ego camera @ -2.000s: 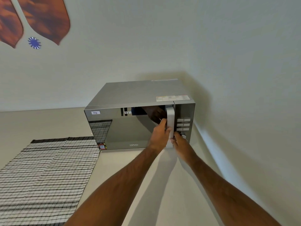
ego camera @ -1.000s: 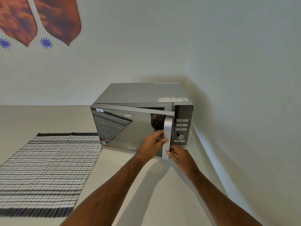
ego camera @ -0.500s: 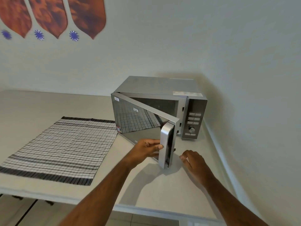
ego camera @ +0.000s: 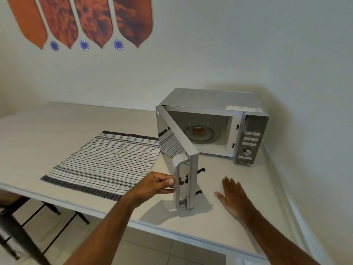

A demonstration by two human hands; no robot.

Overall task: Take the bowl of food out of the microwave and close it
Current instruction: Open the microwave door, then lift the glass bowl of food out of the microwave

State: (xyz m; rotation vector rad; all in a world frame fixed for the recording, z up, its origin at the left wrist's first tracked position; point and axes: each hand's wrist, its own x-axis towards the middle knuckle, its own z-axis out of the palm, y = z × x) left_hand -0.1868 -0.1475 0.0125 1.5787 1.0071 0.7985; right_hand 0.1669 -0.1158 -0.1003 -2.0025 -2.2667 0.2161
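Observation:
A silver microwave (ego camera: 214, 101) stands in the corner of a pale table, its mirrored door (ego camera: 172, 138) swung wide towards me. Inside, on the glass turntable, sits a small clear bowl (ego camera: 198, 129) holding brownish food. My left hand (ego camera: 156, 183) grips the door's grey handle (ego camera: 178, 180) near its middle. My right hand (ego camera: 232, 196) hovers flat and open just above the table, to the right of the door edge, holding nothing.
A black-and-white checked cloth (ego camera: 103, 161) lies on the table (ego camera: 57, 127) left of the microwave. Walls close in behind and on the right. The table's front edge (ego camera: 172, 231) runs near my forearms; black chair legs (ego camera: 28, 226) show below left.
The door went from shut to wide open, pulled by my left hand. My right hand let go of the handle and dropped towards the table. The bowl inside came into view.

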